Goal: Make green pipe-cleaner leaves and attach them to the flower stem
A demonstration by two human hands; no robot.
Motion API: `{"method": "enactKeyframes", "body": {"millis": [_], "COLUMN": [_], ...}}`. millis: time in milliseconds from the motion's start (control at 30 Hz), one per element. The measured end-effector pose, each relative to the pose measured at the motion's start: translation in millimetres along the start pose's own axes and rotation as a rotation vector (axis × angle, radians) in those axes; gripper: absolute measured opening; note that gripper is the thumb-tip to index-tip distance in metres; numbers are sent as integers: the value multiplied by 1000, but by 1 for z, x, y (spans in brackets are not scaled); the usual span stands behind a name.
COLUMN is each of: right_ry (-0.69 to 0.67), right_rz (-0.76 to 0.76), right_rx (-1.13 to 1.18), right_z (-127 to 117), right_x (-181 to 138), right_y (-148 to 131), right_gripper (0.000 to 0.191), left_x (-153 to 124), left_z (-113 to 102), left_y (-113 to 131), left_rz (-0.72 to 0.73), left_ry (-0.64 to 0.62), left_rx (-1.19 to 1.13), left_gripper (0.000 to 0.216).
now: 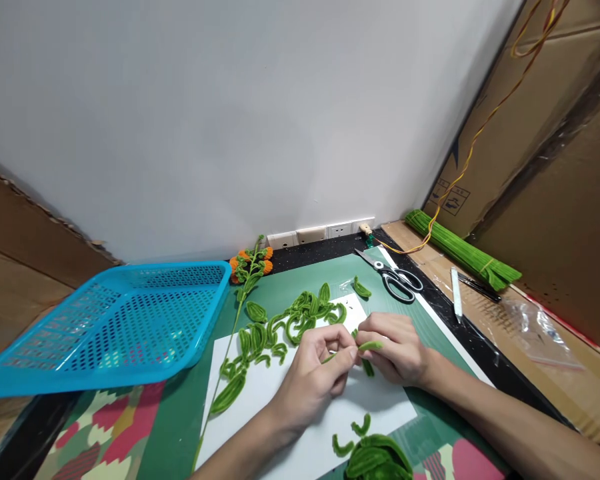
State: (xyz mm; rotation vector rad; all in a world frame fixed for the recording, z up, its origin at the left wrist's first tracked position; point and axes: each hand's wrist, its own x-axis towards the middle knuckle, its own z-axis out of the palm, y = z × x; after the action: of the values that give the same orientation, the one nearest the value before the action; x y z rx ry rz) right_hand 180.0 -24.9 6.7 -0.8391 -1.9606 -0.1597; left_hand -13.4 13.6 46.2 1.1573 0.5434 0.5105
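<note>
Over a white sheet, my left hand and my right hand meet with their fingertips pinched together. Between them is a green pipe cleaner piece, its ends poking out from the fingers; the middle is hidden by them. Just beyond the hands lies a heap of curled green pipe cleaner leaves, and a single leaf rests apart from it. Near the front edge, short curved pieces lie beside a bundle of green leaves.
A blue perforated basket stands at left. An orange-flowered pipe cleaner stem lies beside it. Scissors rest on the green mat. At right are a white pen-like tool, a plastic bag and a green pipe cleaner bundle.
</note>
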Motion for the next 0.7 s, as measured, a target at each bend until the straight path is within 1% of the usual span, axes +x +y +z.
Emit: {"method": "enactKeyframes", "body": {"millis": [133, 233, 333, 400, 500, 567, 600, 633, 700], "right_ry": [9, 27, 46, 48, 39, 22, 13, 10, 7], "right_rz": [93, 182, 300, 410, 620, 753, 807, 844, 865], "right_rx": [105, 225, 343, 421, 549, 637, 671, 692, 695], "right_z": [4, 5, 5, 5, 8, 11, 13, 14, 15], "right_x": [0, 3, 6, 8, 7, 6, 6, 5, 5], "right_y": [-6, -12, -19, -24, -29, -30, -30, -30, -30], "right_gripper": [32, 31, 31, 32, 40, 44, 45, 46, 46], "left_x": [-5, -10, -13, -12, -8, -6, -5, -4, -3], "left_z": [1, 1, -1, -4, -12, -16, -18, -18, -18], "left_y": [5, 11, 15, 14, 9, 8, 8, 9, 13], "left_rz": [100, 186, 284, 421, 708, 817, 817, 777, 603], "left_ry": [49, 89, 87, 59, -5, -35, -42, -42, -26], "left_rx": [216, 479, 736, 911, 1220, 1380, 1407, 1386, 1241], "left_gripper": [35, 27, 26, 25, 26, 26, 25, 25, 24]}}
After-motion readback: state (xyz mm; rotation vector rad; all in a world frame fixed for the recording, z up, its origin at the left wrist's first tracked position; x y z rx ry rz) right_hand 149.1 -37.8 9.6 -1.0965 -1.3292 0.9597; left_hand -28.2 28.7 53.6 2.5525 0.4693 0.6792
